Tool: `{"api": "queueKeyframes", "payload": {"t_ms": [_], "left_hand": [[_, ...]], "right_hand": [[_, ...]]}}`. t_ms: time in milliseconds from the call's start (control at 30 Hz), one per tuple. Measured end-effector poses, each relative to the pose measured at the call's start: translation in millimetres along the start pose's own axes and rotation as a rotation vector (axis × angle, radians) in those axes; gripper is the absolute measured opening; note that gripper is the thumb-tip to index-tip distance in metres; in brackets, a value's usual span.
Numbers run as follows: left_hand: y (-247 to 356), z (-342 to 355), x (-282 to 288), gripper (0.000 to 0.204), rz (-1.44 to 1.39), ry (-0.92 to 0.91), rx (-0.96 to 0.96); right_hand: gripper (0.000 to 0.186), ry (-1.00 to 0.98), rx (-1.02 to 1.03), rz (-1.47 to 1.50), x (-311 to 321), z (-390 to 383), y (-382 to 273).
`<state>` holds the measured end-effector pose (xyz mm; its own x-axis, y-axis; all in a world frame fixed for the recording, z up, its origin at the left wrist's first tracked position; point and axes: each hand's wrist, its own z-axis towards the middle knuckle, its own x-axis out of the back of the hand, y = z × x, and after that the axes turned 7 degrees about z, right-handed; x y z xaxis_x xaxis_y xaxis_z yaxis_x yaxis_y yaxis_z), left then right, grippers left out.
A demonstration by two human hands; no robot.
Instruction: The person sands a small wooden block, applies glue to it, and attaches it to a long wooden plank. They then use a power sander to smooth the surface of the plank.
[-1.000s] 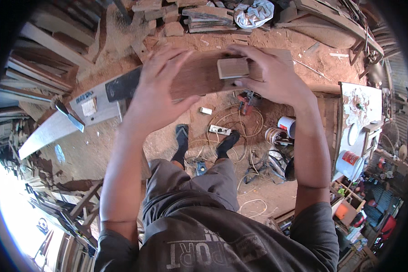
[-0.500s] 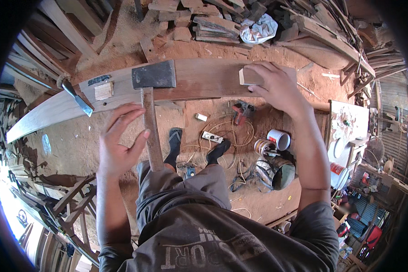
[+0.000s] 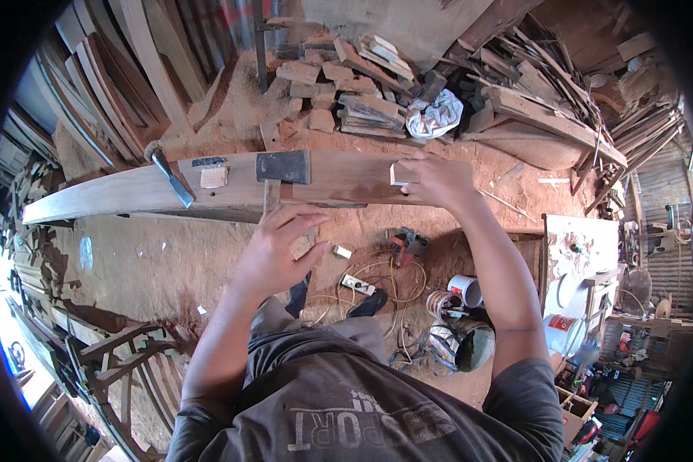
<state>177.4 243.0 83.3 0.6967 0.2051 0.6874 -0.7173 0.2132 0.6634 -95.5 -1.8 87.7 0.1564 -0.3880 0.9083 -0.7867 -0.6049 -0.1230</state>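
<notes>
A long curved wooden beam point(image 3: 346, 185) stretches across in front of me. My right hand point(image 3: 443, 181) is closed around a small wood block point(image 3: 398, 175) resting on the beam's right part. My left hand point(image 3: 277, 258) is open, fingers spread, on the near side of the beam, holding nothing. It hides most of the handle of a hammer point(image 3: 283, 166), whose dark, blocky head lies on the beam. Further left on the beam are a chisel point(image 3: 173, 181), a pale wood piece point(image 3: 214, 177) and a small dark strip point(image 3: 208, 162).
Offcuts point(image 3: 369, 108) and a white crumpled bag point(image 3: 435, 114) are piled beyond the beam. Below it, a red-and-black power tool point(image 3: 408, 248), a power strip point(image 3: 358, 285), coiled cable and buckets point(image 3: 464, 291) sit on the dirt floor. Curved planks point(image 3: 108, 92) lean at the far left.
My left hand has shifted right, from beside the hammer handle to in front of it. My right hand keeps its hold on the block. The whole view has tilted upward.
</notes>
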Motion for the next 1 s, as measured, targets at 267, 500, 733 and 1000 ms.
{"api": "queueKeyframes", "payload": {"t_ms": [267,500,733,1000], "left_hand": [[29,-6,-33,0.037,-0.044,-0.060,-0.130],[38,-18,-28,0.049,-0.036,0.131,0.011],[22,-25,-7,0.077,-0.079,0.495,0.035],[-46,-98,34,0.057,-0.178,0.634,0.297]], "right_hand": [[0.065,0.054,0.128,0.052,-4,2,19],[0.062,-0.098,-0.111,0.358,50,-29,-60],[0.054,-0.153,0.180,1.907,-14,-38,-159],[0.053,-0.224,0.101,1.743,-46,-14,-296]]}}
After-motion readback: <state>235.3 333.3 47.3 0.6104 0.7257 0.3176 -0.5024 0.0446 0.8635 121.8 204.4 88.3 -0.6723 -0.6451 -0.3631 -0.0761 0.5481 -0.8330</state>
